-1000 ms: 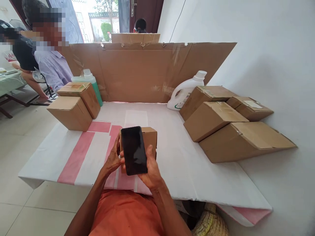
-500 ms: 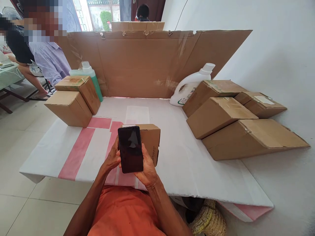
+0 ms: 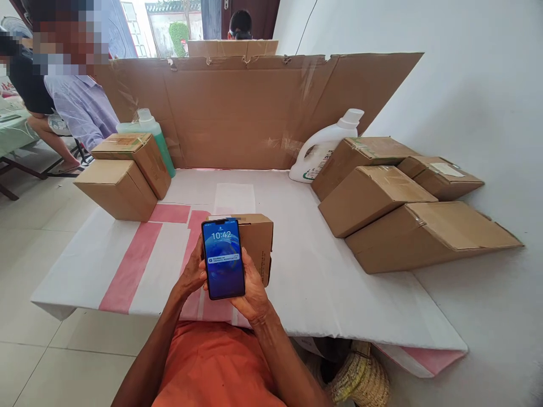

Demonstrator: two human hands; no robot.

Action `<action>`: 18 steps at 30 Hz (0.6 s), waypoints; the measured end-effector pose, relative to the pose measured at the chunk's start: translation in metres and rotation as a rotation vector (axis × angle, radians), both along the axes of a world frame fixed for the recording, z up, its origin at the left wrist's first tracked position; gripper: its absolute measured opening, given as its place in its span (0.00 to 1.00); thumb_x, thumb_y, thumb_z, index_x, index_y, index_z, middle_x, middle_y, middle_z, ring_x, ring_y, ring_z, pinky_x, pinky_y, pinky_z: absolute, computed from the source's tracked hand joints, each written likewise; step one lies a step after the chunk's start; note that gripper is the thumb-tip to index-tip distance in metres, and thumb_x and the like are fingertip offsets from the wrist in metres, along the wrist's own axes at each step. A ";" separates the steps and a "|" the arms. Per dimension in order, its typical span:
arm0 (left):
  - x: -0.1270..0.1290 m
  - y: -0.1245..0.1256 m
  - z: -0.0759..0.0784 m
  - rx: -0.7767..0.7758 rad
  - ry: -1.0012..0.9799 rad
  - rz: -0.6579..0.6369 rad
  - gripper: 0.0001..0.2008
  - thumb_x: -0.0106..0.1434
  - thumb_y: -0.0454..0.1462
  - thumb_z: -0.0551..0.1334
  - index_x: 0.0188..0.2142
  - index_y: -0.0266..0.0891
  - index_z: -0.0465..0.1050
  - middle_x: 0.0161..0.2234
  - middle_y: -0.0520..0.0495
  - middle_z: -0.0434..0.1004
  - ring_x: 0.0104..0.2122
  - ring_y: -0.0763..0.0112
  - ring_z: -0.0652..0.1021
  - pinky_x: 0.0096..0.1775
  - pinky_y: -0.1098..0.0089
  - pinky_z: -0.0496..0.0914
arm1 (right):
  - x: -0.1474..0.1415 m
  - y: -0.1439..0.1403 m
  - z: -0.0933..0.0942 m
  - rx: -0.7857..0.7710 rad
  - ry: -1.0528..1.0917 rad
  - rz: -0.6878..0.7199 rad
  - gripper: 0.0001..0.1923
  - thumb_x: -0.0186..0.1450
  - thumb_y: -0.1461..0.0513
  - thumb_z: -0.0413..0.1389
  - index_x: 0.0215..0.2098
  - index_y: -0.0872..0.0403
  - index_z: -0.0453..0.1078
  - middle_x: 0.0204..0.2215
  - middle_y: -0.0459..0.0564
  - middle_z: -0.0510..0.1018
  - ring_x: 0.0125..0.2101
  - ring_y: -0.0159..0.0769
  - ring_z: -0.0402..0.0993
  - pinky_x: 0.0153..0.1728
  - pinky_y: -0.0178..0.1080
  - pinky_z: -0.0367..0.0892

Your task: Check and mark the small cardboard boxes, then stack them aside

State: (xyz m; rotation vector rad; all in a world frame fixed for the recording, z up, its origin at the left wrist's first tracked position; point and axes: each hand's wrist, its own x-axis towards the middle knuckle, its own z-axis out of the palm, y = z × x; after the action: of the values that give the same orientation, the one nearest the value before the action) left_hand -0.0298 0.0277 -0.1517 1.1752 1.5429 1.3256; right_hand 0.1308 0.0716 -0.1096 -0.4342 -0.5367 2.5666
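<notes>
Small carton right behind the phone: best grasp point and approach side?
Probably the small carton by its two upright side faces, coming from above. It stands square on the white sheet, top closed, right side free. Left hand and right hand hold the phone before its near face.

Phone [image 3: 223,259] screen — clock reads "10:42"; notification text below too small to read. Box prints illegible.

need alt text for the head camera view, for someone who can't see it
Both hands, left hand and right hand, hold a phone with its lock screen lit, just in front of a small cardboard box on a white and pink table. More cardboard boxes and a white jug stand near a cardboard screen.
</notes>
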 end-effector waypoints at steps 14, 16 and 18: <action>0.006 0.003 0.008 0.012 -0.097 -0.016 0.60 0.52 0.60 0.73 0.76 0.45 0.48 0.47 0.42 0.80 0.44 0.56 0.82 0.48 0.56 0.81 | 0.011 0.001 0.009 0.054 0.024 -0.044 0.35 0.68 0.34 0.55 0.48 0.55 0.80 0.45 0.60 0.87 0.49 0.53 0.84 0.48 0.55 0.81; 0.007 0.005 0.009 0.015 -0.082 0.011 0.57 0.55 0.56 0.74 0.76 0.46 0.49 0.55 0.38 0.79 0.52 0.52 0.81 0.53 0.55 0.79 | 0.021 0.002 0.012 0.079 0.021 -0.084 0.35 0.68 0.34 0.56 0.47 0.55 0.80 0.45 0.60 0.88 0.49 0.53 0.85 0.48 0.54 0.81; 0.008 0.007 0.013 0.040 -0.054 0.041 0.54 0.55 0.52 0.75 0.74 0.44 0.53 0.63 0.35 0.74 0.60 0.49 0.78 0.59 0.55 0.76 | 0.033 0.003 0.016 0.105 0.011 -0.120 0.36 0.67 0.33 0.56 0.47 0.55 0.81 0.44 0.60 0.88 0.48 0.53 0.85 0.48 0.54 0.81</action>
State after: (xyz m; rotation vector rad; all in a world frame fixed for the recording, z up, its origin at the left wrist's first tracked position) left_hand -0.0220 0.0348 -0.1388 1.1290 1.5157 1.4102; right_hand 0.1642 0.0749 -0.0940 -0.4032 -0.6197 2.4121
